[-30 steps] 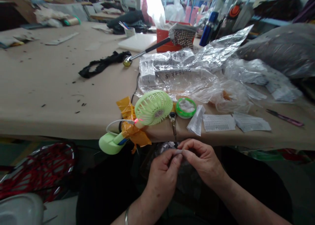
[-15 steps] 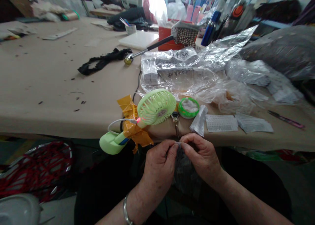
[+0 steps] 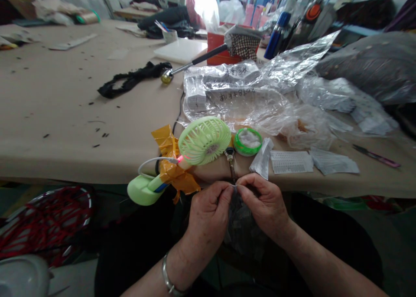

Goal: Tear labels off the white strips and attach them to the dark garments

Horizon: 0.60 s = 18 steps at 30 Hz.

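Observation:
My left hand and my right hand meet just off the table's front edge. Thumb and forefinger of each are pinched on a small pale strip, mostly covered by the fingertips; its kind cannot be made out. Right behind the fingertips, a slim metal-tipped rod like a soldering iron points over the edge toward me. Below the hands hangs a dark, see-through bag-like bundle with greyish pieces in it. A green round tub of white fluff and a folded white paper strip lie beyond my right hand.
A light-green fan is fixed with orange tape at the table edge. Printed label sheets, tweezers-like pink tool and plastic bags lie rightward. A metal rod with dark grip and black cloth lie farther back.
The whole view has shifted slightly, so the table things sit a little further left. Both hands keep their pinch, with the fingertips slightly repositioned around the pale strip.

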Each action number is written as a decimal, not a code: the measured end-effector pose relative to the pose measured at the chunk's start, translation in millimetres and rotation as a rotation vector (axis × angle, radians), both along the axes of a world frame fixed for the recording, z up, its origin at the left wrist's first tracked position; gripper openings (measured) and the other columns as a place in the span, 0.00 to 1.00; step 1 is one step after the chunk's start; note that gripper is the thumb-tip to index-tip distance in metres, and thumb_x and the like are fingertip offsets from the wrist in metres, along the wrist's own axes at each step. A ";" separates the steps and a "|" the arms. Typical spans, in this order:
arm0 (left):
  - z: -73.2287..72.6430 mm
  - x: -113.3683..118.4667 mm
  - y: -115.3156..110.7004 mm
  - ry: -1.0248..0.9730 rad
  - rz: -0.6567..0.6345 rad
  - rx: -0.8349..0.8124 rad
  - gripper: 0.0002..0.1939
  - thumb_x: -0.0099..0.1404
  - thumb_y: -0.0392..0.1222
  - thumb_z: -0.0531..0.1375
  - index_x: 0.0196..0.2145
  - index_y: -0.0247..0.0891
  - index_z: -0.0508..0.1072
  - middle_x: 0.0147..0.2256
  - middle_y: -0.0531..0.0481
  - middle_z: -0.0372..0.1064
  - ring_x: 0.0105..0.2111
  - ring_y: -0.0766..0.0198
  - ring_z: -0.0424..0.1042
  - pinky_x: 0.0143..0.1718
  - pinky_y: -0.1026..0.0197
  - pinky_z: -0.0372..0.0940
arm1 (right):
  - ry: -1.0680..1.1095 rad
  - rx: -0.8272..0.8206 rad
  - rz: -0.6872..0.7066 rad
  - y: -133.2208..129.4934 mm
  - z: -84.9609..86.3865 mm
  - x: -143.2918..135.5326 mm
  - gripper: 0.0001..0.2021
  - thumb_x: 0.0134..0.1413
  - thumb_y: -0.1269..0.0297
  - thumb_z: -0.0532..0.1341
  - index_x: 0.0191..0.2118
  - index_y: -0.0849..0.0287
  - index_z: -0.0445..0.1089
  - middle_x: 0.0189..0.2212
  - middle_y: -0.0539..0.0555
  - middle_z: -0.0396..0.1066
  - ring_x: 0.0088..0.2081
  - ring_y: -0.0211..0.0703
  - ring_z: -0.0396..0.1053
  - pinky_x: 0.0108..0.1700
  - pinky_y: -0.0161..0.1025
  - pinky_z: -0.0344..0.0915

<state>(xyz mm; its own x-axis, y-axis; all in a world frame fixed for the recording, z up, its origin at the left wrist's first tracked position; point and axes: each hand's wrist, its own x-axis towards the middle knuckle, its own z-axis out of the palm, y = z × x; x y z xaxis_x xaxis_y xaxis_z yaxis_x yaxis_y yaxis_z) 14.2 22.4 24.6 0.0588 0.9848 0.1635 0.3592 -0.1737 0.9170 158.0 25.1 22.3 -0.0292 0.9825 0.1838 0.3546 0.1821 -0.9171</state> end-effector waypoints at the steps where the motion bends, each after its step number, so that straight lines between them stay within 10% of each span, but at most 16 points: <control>1: -0.4 -0.1 0.4 0.000 0.001 0.000 0.08 0.63 0.35 0.56 0.29 0.38 0.74 0.22 0.57 0.69 0.22 0.72 0.66 0.25 0.71 0.59 | -0.004 0.006 -0.006 0.2 0.1 -0.3 0.04 0.55 0.67 0.58 0.31 0.59 0.68 0.24 0.46 0.68 0.27 0.32 0.64 0.33 0.30 0.62; 13: 4.5 -0.6 -11.0 -0.084 -0.028 -0.067 0.08 0.63 0.36 0.56 0.29 0.38 0.74 0.23 0.56 0.70 0.23 0.70 0.68 0.26 0.71 0.61 | 0.011 0.014 0.040 -17.6 1.0 3.0 0.02 0.56 0.67 0.60 0.35 0.57 0.70 0.27 0.46 0.71 0.30 0.32 0.69 0.35 0.27 0.65; 18: -19.6 -8.8 -21.0 -0.061 -0.066 -0.130 0.11 0.64 0.40 0.55 0.27 0.39 0.75 0.21 0.54 0.70 0.22 0.67 0.68 0.24 0.68 0.63 | -0.120 0.132 0.138 -25.2 21.8 22.0 0.05 0.57 0.71 0.57 0.38 0.55 0.68 0.28 0.45 0.71 0.29 0.31 0.70 0.32 0.26 0.66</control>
